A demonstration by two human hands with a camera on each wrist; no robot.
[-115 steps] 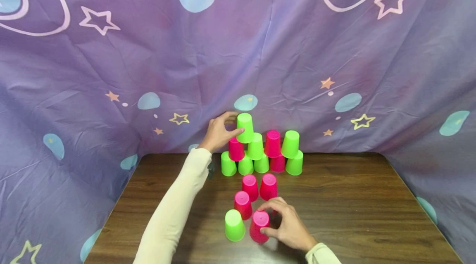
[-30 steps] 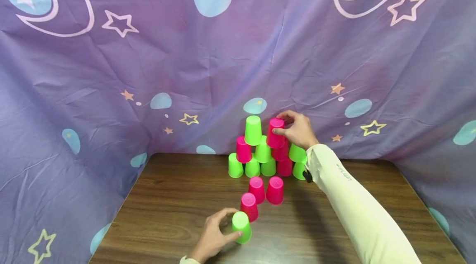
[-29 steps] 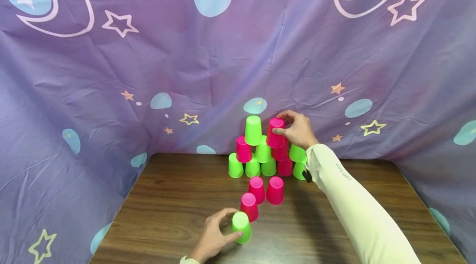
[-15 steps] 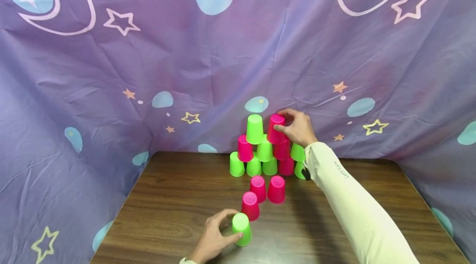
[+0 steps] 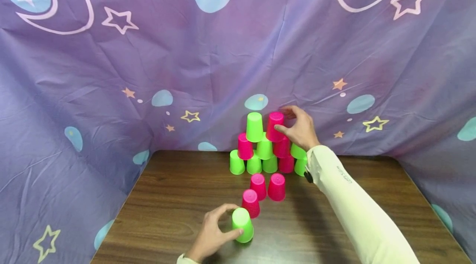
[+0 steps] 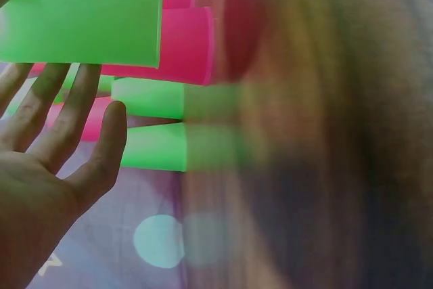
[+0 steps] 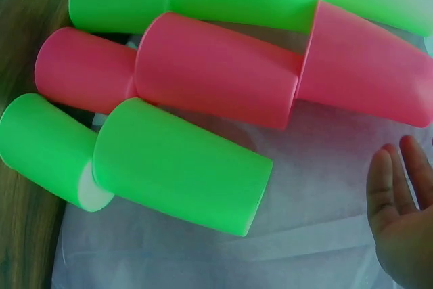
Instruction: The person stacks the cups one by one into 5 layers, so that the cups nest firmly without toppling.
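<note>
Upside-down plastic cups in green and pink form a stacked wall at the back. My left hand (image 5: 212,231) holds the front green cup (image 5: 242,225) between thumb and fingers; whether its rim touches the table cannot be told. In the left wrist view, several fingertips lie along the side of that green cup (image 6: 81,15). At the stack's third tier, my right hand (image 5: 299,127) is beside a pink cup (image 5: 275,127), its fingers spread. The right wrist view shows a gap between those fingers and the pink cup (image 7: 365,65). Left of it stands a third-tier green cup (image 5: 254,127).
Three pink cups stand between the left hand and the stack: a near one (image 5: 251,203), a middle one (image 5: 258,186) and a right one (image 5: 277,187). The brown wooden table (image 5: 178,189) meets a purple patterned cloth (image 5: 208,61). My right forearm hides part of the stack's right end.
My left hand left the third-tier green cup and came to the front green cup. My right hand carried the front pink cup onto the third tier; its fingers have since spread off it.
</note>
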